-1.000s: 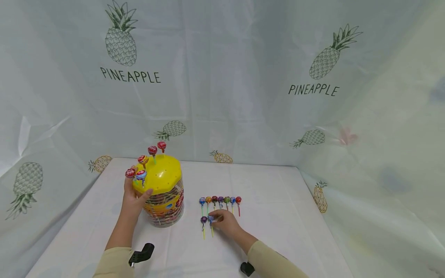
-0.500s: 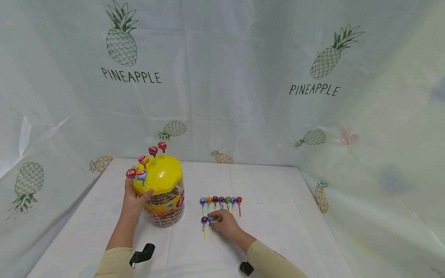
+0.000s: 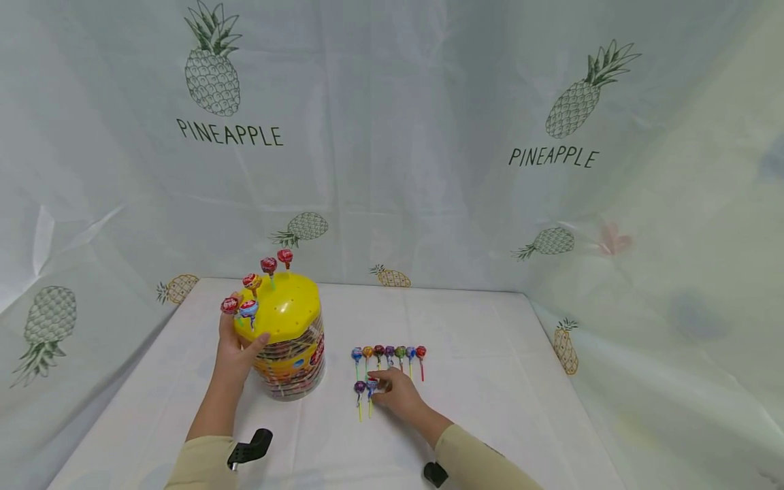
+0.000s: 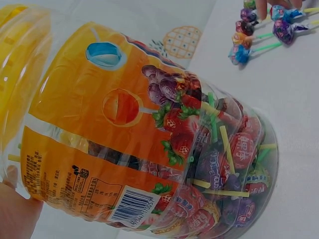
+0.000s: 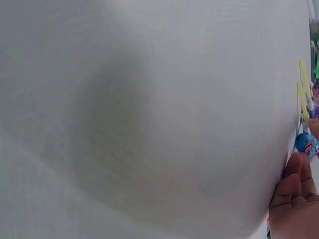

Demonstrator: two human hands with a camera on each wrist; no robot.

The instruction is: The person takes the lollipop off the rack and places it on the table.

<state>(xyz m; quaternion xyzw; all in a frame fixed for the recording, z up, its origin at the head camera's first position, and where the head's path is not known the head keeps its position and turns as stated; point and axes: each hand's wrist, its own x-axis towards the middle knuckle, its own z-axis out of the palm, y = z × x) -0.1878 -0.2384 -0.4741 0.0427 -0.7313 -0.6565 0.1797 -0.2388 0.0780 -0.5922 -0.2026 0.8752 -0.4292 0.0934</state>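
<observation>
My left hand [image 3: 235, 350] grips the yellow lid [image 3: 290, 309] of a clear candy jar [image 3: 300, 364] at its near-left side, thumb on the front edge. In the left wrist view the jar's orange label [image 4: 79, 94] shows, with many wrapped lollipops below it. My right hand [image 3: 398, 393] pinches a blue lollipop [image 3: 371, 386] by its wrapped head, thumb and forefinger on either side. Its yellow stick points toward me, beside a purple lollipop [image 3: 359, 388]. In the right wrist view my bent fingers [image 5: 299, 172] are right at the blue head [image 5: 302, 142].
Behind my right hand lies a row of several lollipops [image 3: 368, 352], heads away from me. Several more, such as a red one [image 3: 284, 256], stand upright in holes along the lid's left side. A white cloth covers the table [image 3: 478, 354]; a pineapple-print curtain [image 3: 416, 170] hangs behind.
The blue lollipop's stick has swung slightly left, nearer in line with the purple one's. My left hand and the jar stay as they were.
</observation>
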